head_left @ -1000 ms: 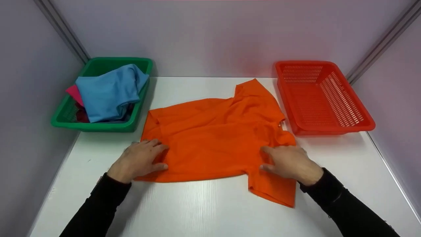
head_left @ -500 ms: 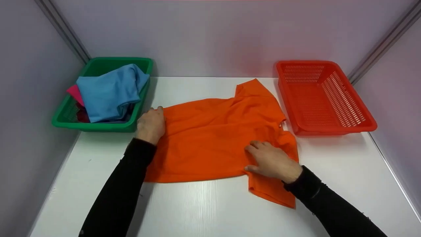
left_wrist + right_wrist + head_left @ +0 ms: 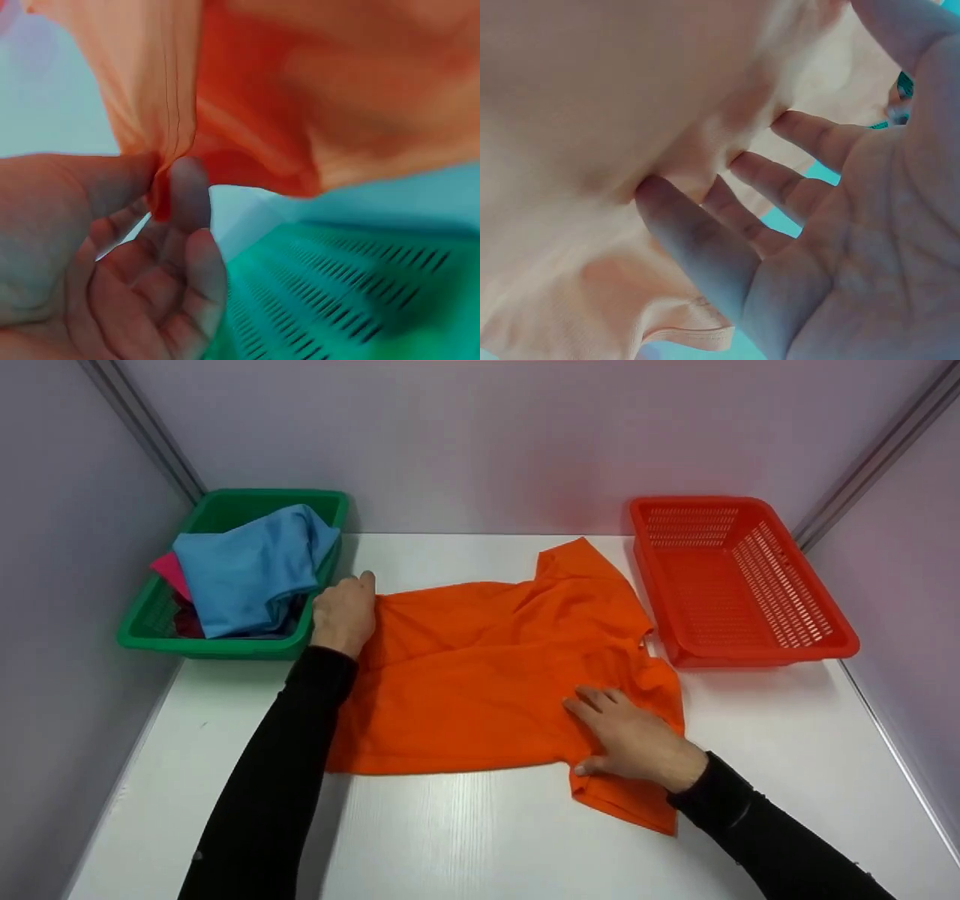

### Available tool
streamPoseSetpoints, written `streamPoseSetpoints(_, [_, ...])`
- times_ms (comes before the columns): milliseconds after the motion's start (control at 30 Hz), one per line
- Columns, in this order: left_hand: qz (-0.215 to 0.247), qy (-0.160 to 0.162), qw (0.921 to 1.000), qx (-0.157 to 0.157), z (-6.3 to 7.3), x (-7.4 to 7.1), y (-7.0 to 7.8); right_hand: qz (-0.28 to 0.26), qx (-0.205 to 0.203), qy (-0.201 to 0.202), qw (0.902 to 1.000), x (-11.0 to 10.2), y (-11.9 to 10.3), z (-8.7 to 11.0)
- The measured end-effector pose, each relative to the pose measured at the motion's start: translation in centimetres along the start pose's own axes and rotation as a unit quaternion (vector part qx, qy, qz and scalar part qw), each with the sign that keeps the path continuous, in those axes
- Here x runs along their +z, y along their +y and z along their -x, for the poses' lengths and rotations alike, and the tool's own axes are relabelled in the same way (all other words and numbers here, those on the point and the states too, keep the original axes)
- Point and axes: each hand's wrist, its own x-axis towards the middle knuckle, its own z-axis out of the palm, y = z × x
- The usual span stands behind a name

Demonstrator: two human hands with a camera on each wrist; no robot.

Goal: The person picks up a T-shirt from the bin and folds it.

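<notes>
An orange T-shirt (image 3: 465, 690) lies spread sideways on the white table, its hem to the left and its sleeves to the right. My left hand (image 3: 345, 615) pinches the hem at the far left corner between thumb and forefinger. In the left wrist view the stitched hem (image 3: 176, 90) hangs from that pinch, and the shirt's opening gapes beside it. My right hand (image 3: 630, 739) rests on the shirt near the closer sleeve (image 3: 626, 802), fingers spread. The right wrist view has its fingertips (image 3: 656, 191) pressing into the cloth.
A green basket (image 3: 210, 643) at the back left holds a folded light blue cloth (image 3: 247, 574) with pink and dark red cloth under it. At the back right stands a red basket (image 3: 750, 652). Pale walls (image 3: 480, 442) enclose the table (image 3: 435, 840) behind and on both sides.
My left hand has gone from the near part of the hem to its far corner and lifted it slightly. My right hand shifted left, then slightly back toward me, still on the shirt.
</notes>
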Motion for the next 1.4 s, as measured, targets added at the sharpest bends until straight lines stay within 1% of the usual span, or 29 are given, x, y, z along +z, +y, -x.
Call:
streamPoseSetpoints(100, [0.007,0.010,0.9998,-0.013,-1.4,-1.1,0.2,-0.002,0.001,-0.002,1.0000,0.1,0.3,0.6])
streamPoseSetpoints(233, [0.010,0.020,0.9990,-0.038,-3.3,-2.2,0.2,-0.002,-0.006,0.000,1.0000,0.4,0.5,1.4])
streamPoseSetpoints(333, [0.014,0.025,0.9981,-0.055,-4.6,-2.8,-0.1,0.000,-0.016,-0.002,0.9999,0.5,0.6,2.1])
streamPoseSetpoints(433, [0.017,0.022,0.9973,-0.069,-5.7,-3.2,-0.6,0.003,-0.025,-0.009,0.9996,0.5,0.9,2.8])
streamPoseSetpoints(533, [0.004,0.011,0.9968,-0.079,-6.6,-3.4,-0.8,0.007,-0.027,-0.014,0.9995,0.5,1.0,3.3])
streamPoseSetpoints(633, [-0.016,0.011,0.9965,-0.082,-7.0,-3.2,-0.5,0.010,-0.025,-0.013,0.9995,0.4,1.2,3.7])
streamPoseSetpoints(767, [-0.045,0.004,0.9970,-0.063,-7.1,-2.4,0.4,0.009,-0.021,-0.015,0.9996,0.4,1.2,3.9])
streamPoseSetpoints(867, [-0.064,-0.007,0.9974,-0.033,-6.8,-1.8,1.2,0.007,-0.015,-0.022,0.9996,0.2,1.1,3.8])
streamPoseSetpoints(933, [-0.067,-0.008,0.9976,-0.010,-6.2,-1.6,1.7,0.008,-0.008,-0.030,0.9995,0.0,1.1,3.7])
streamPoseSetpoints(1033, [-0.058,-0.017,0.9978,0.028,-4.9,-1.6,2.4,0.020,0.004,-0.042,0.9989,-0.6,0.9,3.2])
streamPoseSetpoints(1100, [-0.046,-0.028,0.9971,0.054,-3.6,-1.7,2.9,0.033,0.009,-0.038,0.9987,-1.3,0.7,2.6])
streamPoseSetpoints(1167, [-0.033,-0.049,0.9956,0.072,-2.2,-1.8,3.2,0.043,0.009,-0.022,0.9988,-2.0,0.7,1.7])
streamPoseSetpoints(1267, [-0.023,-0.074,0.9924,0.095,0.0,-2.1,3.4,0.052,0.003,0.025,0.9983,-3.1,0.9,-0.1])
streamPoseSetpoints(1300, [-0.022,-0.085,0.9911,0.100,0.8,-2.2,3.3,0.052,0.000,0.042,0.9978,-3.4,1.1,-0.8])
streamPoseSetpoints(1400, [-0.009,-0.119,0.9880,0.098,2.9,-2.1,2.6,0.049,-0.002,0.081,0.9955,-4.1,1.5,-3.1])
